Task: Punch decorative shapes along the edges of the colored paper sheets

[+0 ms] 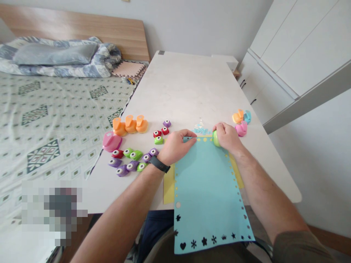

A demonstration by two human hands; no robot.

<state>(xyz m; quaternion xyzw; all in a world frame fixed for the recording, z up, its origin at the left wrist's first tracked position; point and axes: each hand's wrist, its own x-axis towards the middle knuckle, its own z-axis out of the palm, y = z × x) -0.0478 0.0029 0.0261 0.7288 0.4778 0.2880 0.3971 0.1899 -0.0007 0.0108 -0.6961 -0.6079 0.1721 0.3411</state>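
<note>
One blue sheet point(204, 186) overhangs the near edge of the surface point(178, 87); the left hand point(178, 147) pinches its far edge, the right hand point(226, 137) grips a green punch point(215, 139) there. A loosened pinch could let the sheet skew.

A bed point(79, 106) and white cabinets point(301, 40) flank the white table point(186, 87), with a pale wall point(192, 25) behind.

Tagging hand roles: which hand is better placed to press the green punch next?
Probably the right hand: it holds the green punch at the far edge of the blue sheet, which the left hand pinches.
</note>
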